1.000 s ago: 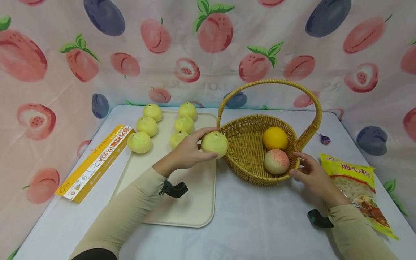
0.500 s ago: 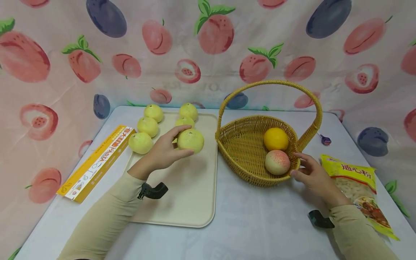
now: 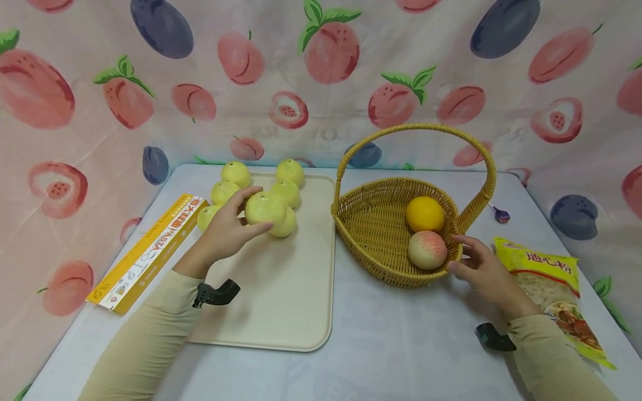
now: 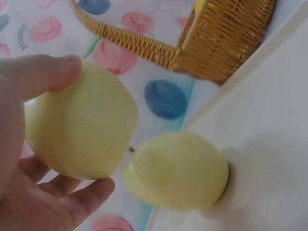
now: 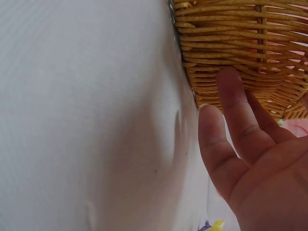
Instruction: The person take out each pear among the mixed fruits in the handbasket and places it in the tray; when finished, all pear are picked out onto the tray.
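Observation:
My left hand (image 3: 223, 228) holds a pale yellow-green pear (image 3: 263, 207), thumb on one side and fingers on the other. It is over the cream tray (image 3: 281, 312), in front of another pear (image 3: 288, 224) that it partly hides. In the left wrist view the held pear (image 4: 84, 122) sits beside a pear with a short stem (image 4: 180, 171). My right hand (image 3: 489, 275) is at the right end of the wicker basket (image 3: 376, 234); in the right wrist view its fairly straight fingers (image 5: 236, 103) touch the woven wall. An orange (image 3: 425, 214) and a peach (image 3: 427, 250) lie inside.
More pears (image 3: 236, 174) stand in two rows at the tray's back. A pasta box (image 3: 147, 253) lies left of the tray. On the right are a yellow pasta bag (image 3: 557, 295) and a purple lollipop (image 3: 501, 215). The basket's tall handle (image 3: 416, 127) arches upward.
The left hand has carried its pear leftward, from beside the basket's rim to over the tray near the right row of pears. The right hand and the basket have stayed in place.

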`<state>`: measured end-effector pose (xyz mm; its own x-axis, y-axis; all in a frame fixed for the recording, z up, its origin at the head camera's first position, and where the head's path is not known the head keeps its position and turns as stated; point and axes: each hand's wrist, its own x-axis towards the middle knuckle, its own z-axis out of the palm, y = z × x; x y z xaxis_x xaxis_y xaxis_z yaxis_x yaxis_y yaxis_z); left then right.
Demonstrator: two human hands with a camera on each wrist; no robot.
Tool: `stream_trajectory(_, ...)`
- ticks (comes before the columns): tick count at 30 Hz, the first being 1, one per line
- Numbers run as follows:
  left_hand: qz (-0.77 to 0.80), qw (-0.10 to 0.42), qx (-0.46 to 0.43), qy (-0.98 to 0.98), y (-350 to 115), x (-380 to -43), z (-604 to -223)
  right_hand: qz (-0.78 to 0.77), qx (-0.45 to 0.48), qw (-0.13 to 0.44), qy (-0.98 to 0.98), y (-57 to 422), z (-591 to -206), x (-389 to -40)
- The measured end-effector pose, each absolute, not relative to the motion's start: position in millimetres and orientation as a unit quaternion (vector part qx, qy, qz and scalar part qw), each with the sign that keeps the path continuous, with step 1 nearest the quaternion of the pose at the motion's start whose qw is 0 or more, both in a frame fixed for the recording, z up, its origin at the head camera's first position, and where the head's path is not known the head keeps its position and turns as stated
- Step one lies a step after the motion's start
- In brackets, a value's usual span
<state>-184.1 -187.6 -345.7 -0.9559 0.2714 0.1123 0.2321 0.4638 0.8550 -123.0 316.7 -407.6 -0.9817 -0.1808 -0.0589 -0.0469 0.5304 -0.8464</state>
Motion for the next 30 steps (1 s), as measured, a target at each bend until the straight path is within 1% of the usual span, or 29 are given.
stream_trajectory(12, 0.482, 0.009, 0.088, 0.872, -204.9, -188.5, -352.9, -0.469, -0.061, 0.074, 0.878, 316.1, -405.9, -122.7)
stream_trajectory(30, 0.471, -0.005, 0.02, 0.882, -220.6, -195.5, -376.8, -0.461, -0.048, 0.079, 0.882, 314.7, -406.2, -122.7)
